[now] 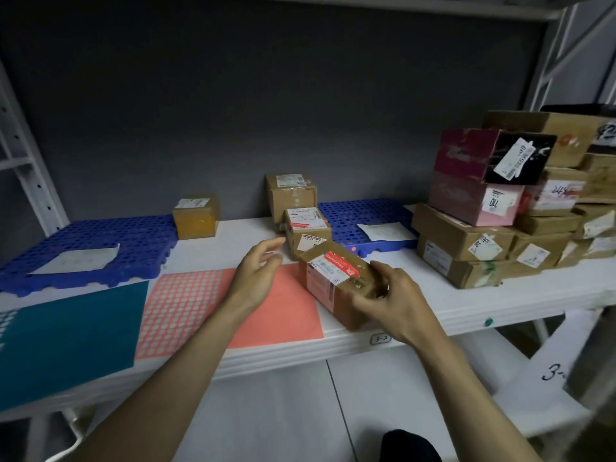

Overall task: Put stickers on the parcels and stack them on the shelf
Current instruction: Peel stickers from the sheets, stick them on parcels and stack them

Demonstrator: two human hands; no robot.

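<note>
A brown cardboard parcel with a red and white label lies tilted near the front edge of the white shelf. My right hand grips its right end, fingers curled over the top. My left hand hovers just left of the parcel with fingers loosely extended, holding nothing. Under my left hand lies a pink sticker sheet with rows of round dots; a teal sticker sheet sits to its left. Two more small parcels stand right behind the held one.
A stack of several parcels, brown and pink, fills the shelf's right side. Blue perforated mats lie at left and at centre right, each with a paper sheet. A small yellowish box stands at the back. White uprights frame both sides.
</note>
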